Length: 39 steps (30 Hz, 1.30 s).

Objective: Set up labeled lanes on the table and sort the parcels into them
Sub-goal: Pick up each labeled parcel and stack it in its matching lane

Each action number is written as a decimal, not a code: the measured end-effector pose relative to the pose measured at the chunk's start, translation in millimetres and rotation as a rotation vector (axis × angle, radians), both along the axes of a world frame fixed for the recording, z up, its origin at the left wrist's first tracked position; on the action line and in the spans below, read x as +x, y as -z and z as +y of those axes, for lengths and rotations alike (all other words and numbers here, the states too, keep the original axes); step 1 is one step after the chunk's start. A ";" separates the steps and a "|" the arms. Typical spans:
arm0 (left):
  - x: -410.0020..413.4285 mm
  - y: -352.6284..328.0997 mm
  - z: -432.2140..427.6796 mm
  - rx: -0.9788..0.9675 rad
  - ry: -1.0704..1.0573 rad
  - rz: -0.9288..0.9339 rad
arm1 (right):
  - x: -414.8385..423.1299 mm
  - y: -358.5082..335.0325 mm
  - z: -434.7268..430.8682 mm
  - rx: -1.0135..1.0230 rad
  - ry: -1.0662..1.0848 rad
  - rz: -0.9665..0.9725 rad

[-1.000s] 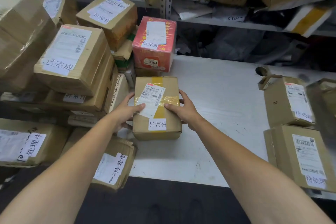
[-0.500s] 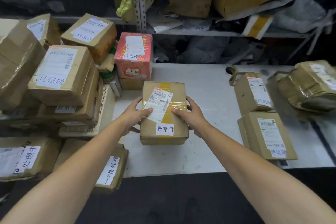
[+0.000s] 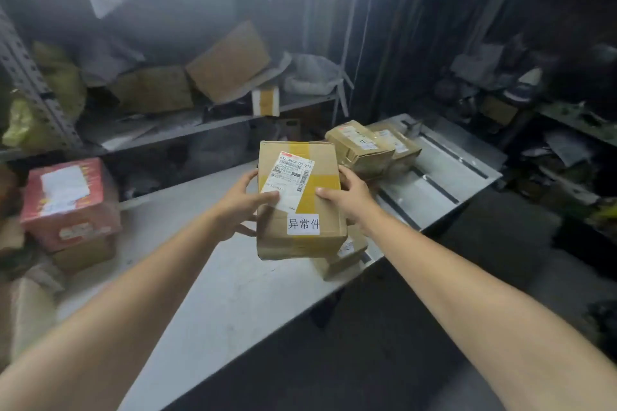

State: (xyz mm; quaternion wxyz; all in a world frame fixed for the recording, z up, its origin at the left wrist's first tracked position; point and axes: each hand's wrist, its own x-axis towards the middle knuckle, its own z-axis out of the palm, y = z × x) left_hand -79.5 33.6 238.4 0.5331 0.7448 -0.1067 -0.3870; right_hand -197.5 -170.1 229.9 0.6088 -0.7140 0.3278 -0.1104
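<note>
I hold a brown cardboard parcel [image 3: 300,200] with yellow tape, a shipping label and a white sticker reading 异常件. It is lifted above the white table [image 3: 207,294]. My left hand [image 3: 238,207] grips its left side, thumb on the label. My right hand [image 3: 350,198] grips its right side. Beneath and behind the held box, another brown parcel [image 3: 344,260] lies at the table's front edge. Two more taped parcels [image 3: 362,147] sit on the table's far right.
A red box [image 3: 66,203] rests on a brown box at the left. Behind the table, a metal shelf [image 3: 187,130] carries cardboard boxes and bags. Dark floor lies in front and to the right of the table.
The parcel has come up off the table and travelled right, both hands still on it. My view has swung right, so the left stack of boxes has left the frame.
</note>
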 end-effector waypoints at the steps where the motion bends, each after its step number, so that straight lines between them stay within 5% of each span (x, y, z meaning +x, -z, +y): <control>1: -8.6 -6.0 -23.4 -0.014 0.050 -0.009 | -17.6 -8.9 -20.6 -0.013 0.042 -0.004; 19: -176.1 -37.0 -407.1 0.000 0.339 -0.005 | -244.6 -35.0 -339.8 0.046 0.367 -0.026; 39: -90.0 16.2 -744.2 0.043 0.293 0.054 | -157.3 -7.4 -665.6 0.069 0.415 0.083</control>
